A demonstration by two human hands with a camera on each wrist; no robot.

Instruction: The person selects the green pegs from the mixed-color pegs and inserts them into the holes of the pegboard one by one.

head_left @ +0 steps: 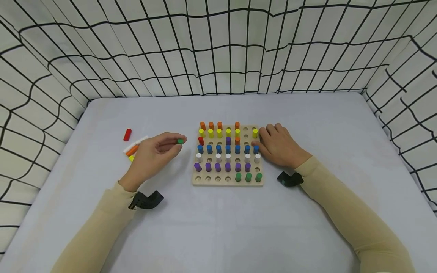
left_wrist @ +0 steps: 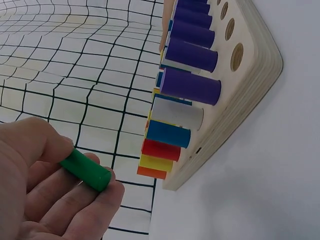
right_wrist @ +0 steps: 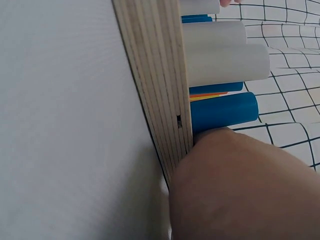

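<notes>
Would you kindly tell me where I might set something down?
The white tabletop is bare from the wooden pegboard back to the gridded wall, and between the beige sleeves. Crowded: around the left hand, gripping a green cylinder near loose coloured pegs, and at the pegboard's right edge, beside the right hand.

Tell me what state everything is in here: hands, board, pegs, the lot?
Left hand: pinching a green peg off the board
Right hand: resting at the board's right edge
Board: lying flat, partly filled
Blue pegs: upright, row full
Row of green pegs: three upright, four holes empty
Loose red peg: on its side
Loose orange peg: on its side
</notes>
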